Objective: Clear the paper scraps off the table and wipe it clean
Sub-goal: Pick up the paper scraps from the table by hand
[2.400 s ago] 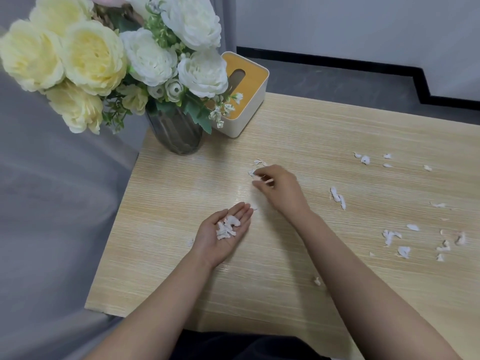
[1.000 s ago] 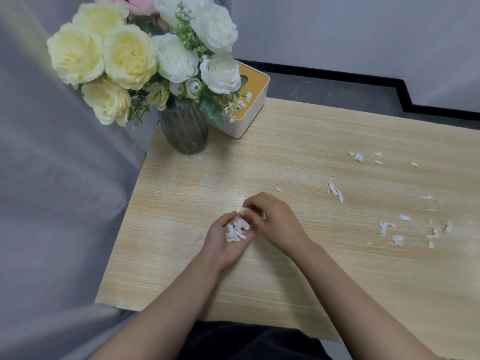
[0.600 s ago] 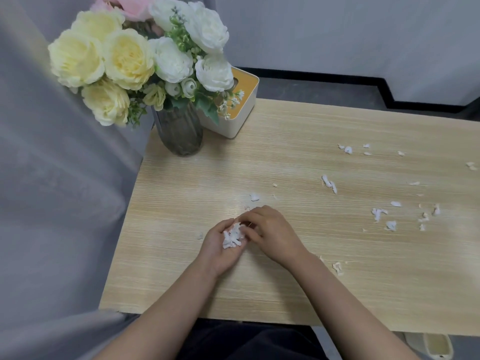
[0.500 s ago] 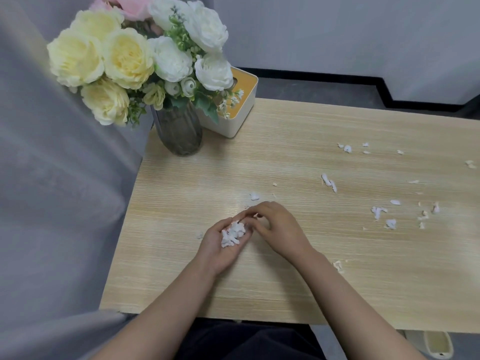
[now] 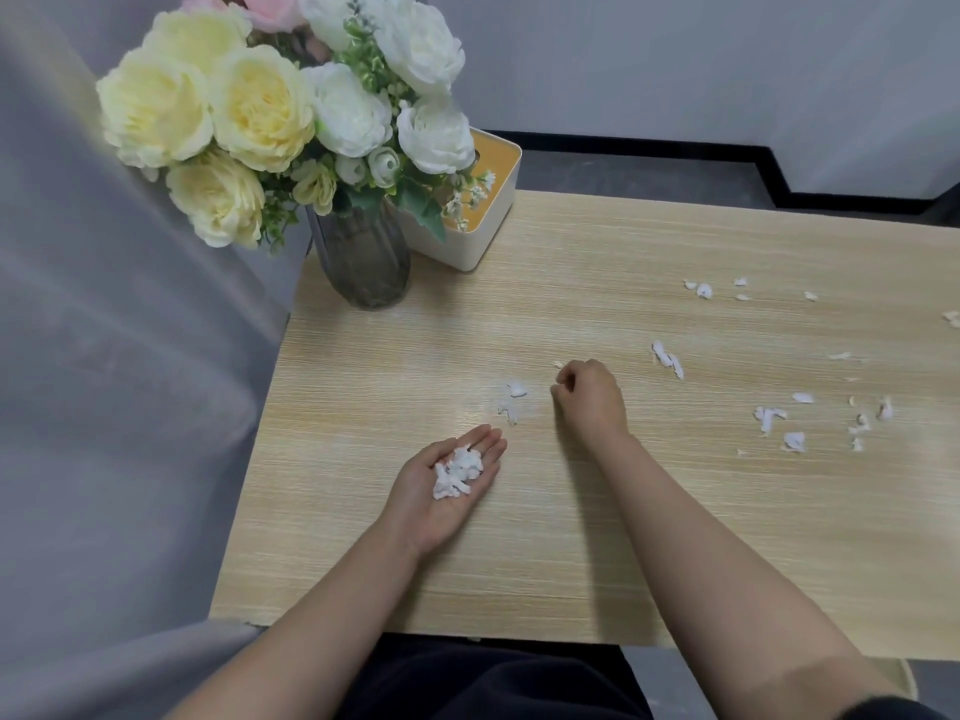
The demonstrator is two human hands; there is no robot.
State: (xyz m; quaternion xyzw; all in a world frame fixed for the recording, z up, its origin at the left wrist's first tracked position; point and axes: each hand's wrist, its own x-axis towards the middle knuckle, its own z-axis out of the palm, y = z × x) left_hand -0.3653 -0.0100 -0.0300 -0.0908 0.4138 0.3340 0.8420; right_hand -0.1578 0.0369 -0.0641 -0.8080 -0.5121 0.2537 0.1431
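Left hand point(image 5: 448, 483): palm up, fingers flat — a tray for gathered scraps point(image 5: 457, 472).
Right hand point(image 5: 589, 400): fingers curled, hovering; any hold on paper cannot be told.
Loose scraps point(image 5: 774, 415): scattered right on the table point(image 5: 571, 537).
Nearest 2 bits point(image 5: 514, 397): just beside the right hand.

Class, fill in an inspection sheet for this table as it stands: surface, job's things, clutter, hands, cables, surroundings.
Surface: light wood-grain table, not yet cleared.
Job's things: white paper scraps scattered at right; two more near centre; small white pile in the left palm. No wiping cloth seen.
Clutter: grey ribbed glass vase of cream and white flowers; white tissue box with yellow top behind it.
Hands: left hand open, palm up; right hand curled, contents unclear.
Cables: nothing seen.
Surroundings: grey curtain left; white wall beyond.
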